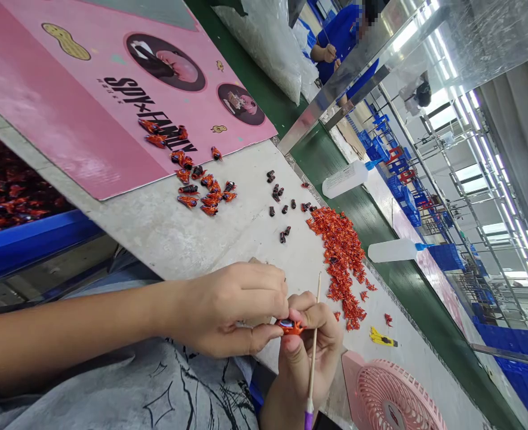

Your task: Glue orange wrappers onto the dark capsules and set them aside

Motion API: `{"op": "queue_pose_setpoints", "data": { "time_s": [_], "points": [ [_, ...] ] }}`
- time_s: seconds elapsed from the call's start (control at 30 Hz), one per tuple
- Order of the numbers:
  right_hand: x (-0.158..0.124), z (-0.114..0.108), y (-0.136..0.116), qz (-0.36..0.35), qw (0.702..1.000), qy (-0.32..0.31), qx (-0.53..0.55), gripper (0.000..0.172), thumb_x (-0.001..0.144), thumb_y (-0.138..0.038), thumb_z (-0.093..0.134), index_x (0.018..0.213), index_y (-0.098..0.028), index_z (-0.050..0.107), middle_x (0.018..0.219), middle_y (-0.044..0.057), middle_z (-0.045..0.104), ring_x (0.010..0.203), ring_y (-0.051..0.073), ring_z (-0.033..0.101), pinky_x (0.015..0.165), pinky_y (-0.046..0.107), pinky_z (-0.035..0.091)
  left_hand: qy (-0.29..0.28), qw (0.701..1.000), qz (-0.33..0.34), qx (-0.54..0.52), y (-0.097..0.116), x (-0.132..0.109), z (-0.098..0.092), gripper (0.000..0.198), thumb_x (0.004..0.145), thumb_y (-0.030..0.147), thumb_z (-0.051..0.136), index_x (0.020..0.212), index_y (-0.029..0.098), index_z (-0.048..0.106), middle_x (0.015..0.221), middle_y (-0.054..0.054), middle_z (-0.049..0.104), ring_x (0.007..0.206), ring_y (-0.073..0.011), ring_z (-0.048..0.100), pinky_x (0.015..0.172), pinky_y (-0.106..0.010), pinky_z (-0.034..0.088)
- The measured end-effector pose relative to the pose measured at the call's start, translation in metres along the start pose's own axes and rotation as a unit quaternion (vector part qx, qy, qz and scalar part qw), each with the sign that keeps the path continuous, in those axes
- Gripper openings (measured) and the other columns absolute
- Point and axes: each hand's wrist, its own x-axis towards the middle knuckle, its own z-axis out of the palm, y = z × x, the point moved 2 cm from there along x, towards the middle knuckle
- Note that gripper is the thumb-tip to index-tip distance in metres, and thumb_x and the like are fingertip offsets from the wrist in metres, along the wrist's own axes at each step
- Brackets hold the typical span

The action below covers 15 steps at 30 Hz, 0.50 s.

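My left hand comes in from the left, its thumb and forefinger pinching one end of a small orange-red and black plastic part. My right hand grips the same part's other end between thumb and fingers. Across the right hand lies a thin wooden stick with a purple lower end, held against the fingers. Beyond the hands, a heap of small orange-red pieces covers part of the grey worktable. Several small black pieces lie beside it, and several joined orange-and-black parts sit farther left.
A pink printed board bears a few parts. A blue bin of parts stands at the left. Two white bottles, a yellow cutter and a pink fan are on the right. A co-worker sits beyond the green belt.
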Motion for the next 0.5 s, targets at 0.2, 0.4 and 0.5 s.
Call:
{"op": "queue_pose_setpoints", "data": {
  "time_s": [0.2, 0.4, 0.5],
  "points": [
    [0.0015, 0.0011, -0.0015, -0.010, 1.000, 0.001, -0.017, 0.026, 0.091, -0.044, 0.071, 0.082, -0.023, 0.061, 0.068, -0.003, 0.049, 0.058, 0.012, 0.043, 0.051, 0.022, 0.037, -0.008, 1.000, 0.006, -0.005, 0.0005, 0.0005, -0.0009, 0.018, 0.091, 0.005, 0.052, 0.094, 0.022, 0.056, 0.065, -0.001, 0.061, 0.058, -0.0171, 0.055, 0.062, -0.029, 0.049],
    [0.0033, 0.0015, -0.0041, -0.010, 1.000, -0.014, -0.019, 0.026, 0.091, -0.043, 0.072, 0.080, -0.023, 0.060, 0.067, -0.004, 0.049, 0.058, 0.011, 0.043, 0.051, 0.021, 0.038, -0.001, 1.000, 0.016, -0.007, 0.0020, 0.0005, -0.0019, 0.017, 0.091, 0.005, 0.053, 0.094, 0.021, 0.056, 0.065, -0.001, 0.061, 0.057, -0.0173, 0.055, 0.061, -0.029, 0.049],
    [0.0047, 0.0015, -0.0067, -0.015, 0.999, -0.010, -0.041, 0.029, 0.092, -0.043, 0.072, 0.077, -0.022, 0.058, 0.066, -0.004, 0.051, 0.057, 0.011, 0.045, 0.051, 0.022, 0.039, 0.006, 1.000, 0.016, -0.011, 0.0014, -0.0002, -0.0030, 0.016, 0.092, 0.006, 0.053, 0.095, 0.021, 0.058, 0.065, -0.002, 0.062, 0.057, -0.0175, 0.056, 0.061, -0.029, 0.050]
  ]
}}
